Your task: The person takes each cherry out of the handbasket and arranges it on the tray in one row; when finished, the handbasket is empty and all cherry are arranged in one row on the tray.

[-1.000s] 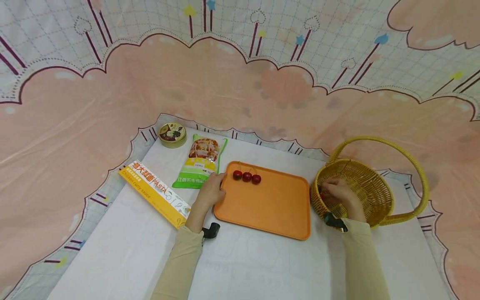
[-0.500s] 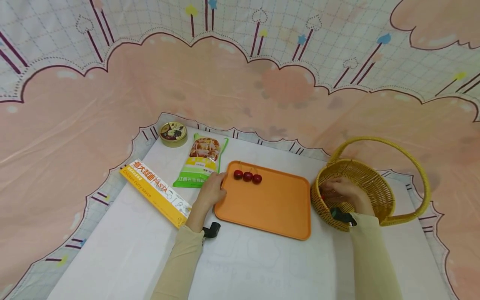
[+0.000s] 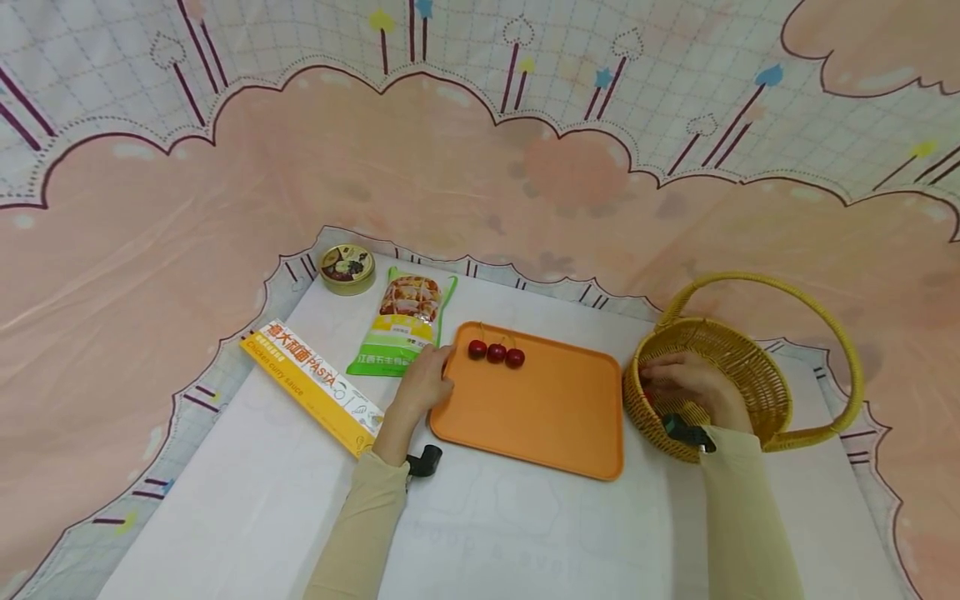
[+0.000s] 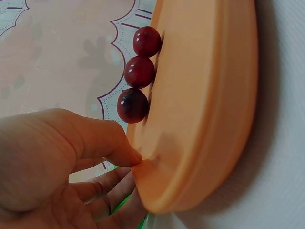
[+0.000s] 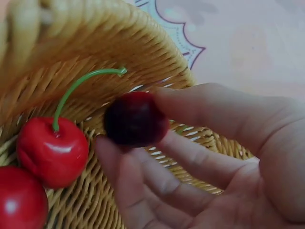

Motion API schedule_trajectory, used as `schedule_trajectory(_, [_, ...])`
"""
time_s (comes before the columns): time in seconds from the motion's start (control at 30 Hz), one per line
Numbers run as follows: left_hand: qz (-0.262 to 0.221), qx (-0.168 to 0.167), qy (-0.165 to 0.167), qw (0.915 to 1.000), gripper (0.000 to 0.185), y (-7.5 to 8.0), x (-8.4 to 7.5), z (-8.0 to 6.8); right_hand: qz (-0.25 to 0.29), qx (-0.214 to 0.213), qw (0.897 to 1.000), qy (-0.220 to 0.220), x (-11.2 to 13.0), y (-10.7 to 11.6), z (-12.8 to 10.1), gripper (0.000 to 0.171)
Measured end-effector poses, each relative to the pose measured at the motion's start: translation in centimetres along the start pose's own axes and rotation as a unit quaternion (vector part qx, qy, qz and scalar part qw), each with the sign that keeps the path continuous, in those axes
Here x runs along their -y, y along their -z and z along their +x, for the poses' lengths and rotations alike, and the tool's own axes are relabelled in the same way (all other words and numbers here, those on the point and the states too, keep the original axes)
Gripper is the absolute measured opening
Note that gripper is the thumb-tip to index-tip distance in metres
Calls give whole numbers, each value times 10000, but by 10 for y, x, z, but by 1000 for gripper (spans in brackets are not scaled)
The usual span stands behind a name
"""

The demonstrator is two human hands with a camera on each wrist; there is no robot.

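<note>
My left hand [image 3: 424, 383] pinches the left rim of the orange tray [image 3: 540, 408], thumb on top and fingers beneath in the left wrist view. Three dark red cherries [image 4: 139, 72] sit in a row near the tray's far left corner. Inside the yellow wicker basket [image 3: 757, 383], my right hand [image 5: 190, 157] pinches a dark cherry [image 5: 136, 119] between thumb and fingers. Left of it in the right wrist view, a bright red cherry [image 5: 53, 151] with a green stem and another red cherry [image 5: 19, 198] lie in the basket.
Left of the tray lie a green food packet [image 3: 405, 321] and a long yellow and white pasta box [image 3: 315, 385]. A round tin [image 3: 347, 268] stands at the far left corner of the table. The basket's tall handle [image 3: 847, 358] arches over its right side.
Inside the basket, my right hand has shifted slightly to the right and its fingers have spread a little. My left hand, the tray and its cherries stay in place.
</note>
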State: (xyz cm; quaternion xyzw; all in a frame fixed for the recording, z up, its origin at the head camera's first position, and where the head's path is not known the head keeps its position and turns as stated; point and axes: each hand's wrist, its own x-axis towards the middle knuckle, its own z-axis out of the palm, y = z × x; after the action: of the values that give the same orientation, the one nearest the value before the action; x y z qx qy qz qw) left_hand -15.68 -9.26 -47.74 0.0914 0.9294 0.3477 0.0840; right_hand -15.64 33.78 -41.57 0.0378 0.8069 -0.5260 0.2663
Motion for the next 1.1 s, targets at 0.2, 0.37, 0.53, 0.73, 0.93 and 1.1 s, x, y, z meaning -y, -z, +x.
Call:
schedule_trajectory(0.2, [-21, 10, -31, 10000, 59, 1, 0, 0, -60, -338, 9994, 87, 6, -1, -8, 48])
schedule_trajectory(0.37, [-19, 8, 0, 10000, 59, 2, 1, 0, -25, -588, 9977, 334, 16, -7, -15, 52])
schedule_trajectory(0.53, [15, 10, -46, 10000, 59, 1, 2, 0, -190, -789, 9947, 628, 32, -16, -20, 53])
schedule_trajectory(0.73, [-11, 27, -72, 10000, 59, 1, 1, 1, -334, -775, 9934, 771, 48, -44, -4, 49])
schedule_trajectory(0.93, [33, 11, -113, 9999, 59, 0, 2, 2, -419, -711, 9936, 769, 47, -85, 30, 40])
schedule_trajectory(1.1, [38, 23, -84, 10000, 58, 0, 3, 3, -234, -910, 9939, 571, 46, -111, 55, 38])
